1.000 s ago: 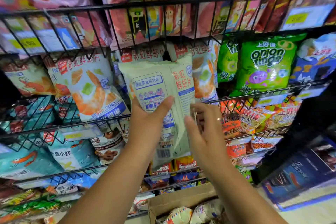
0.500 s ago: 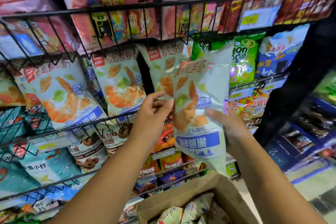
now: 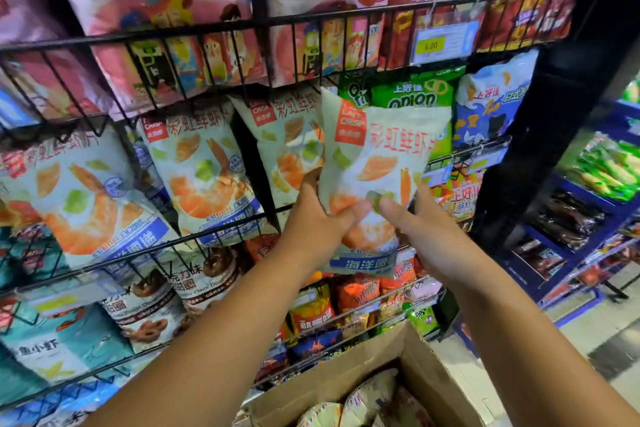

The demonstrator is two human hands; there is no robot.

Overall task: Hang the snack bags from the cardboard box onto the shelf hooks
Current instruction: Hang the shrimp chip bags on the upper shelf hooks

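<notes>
Far left, on the black wire rack (image 3: pixel 166 246): a pale shrimp-chip bag (image 3: pixel 86 204) hanging tilted, with a second (image 3: pixel 204 177) just to its right. A third (image 3: pixel 284 149) next along, partly covered by the bag in hand. One tier below, chocolate doughnut-snack bags (image 3: pixel 166 291).

Left of centre, left grip (image 3: pixel 311 225) curled round the lower left edge of the held snack bag (image 3: pixel 374 163), thumb laid across the front, fingers out of sight behind.

Held snack bag raised roughly upright, printed face toward the camera, in front of the third hanging bag and a green onion-ring bag (image 3: pixel 419 94). Top left corner up close under the rail of the upper tier; contact with a hook impossible to tell.

Right grip (image 3: pixel 436 239) closed on the bag's lower right edge, thumb pressed on the front near the left thumb, fingers behind.

Above, a yellow price tag (image 3: pixel 431 45) reading 5.00, clipped to the upper rail.

Bottom, right of centre: open cardboard box (image 3: pixel 346 381) under the forearms, more snack bags (image 3: pixel 370 395) lying inside.

Far right, blue shelving (image 3: pixel 571 253) holding dark packets.
</notes>
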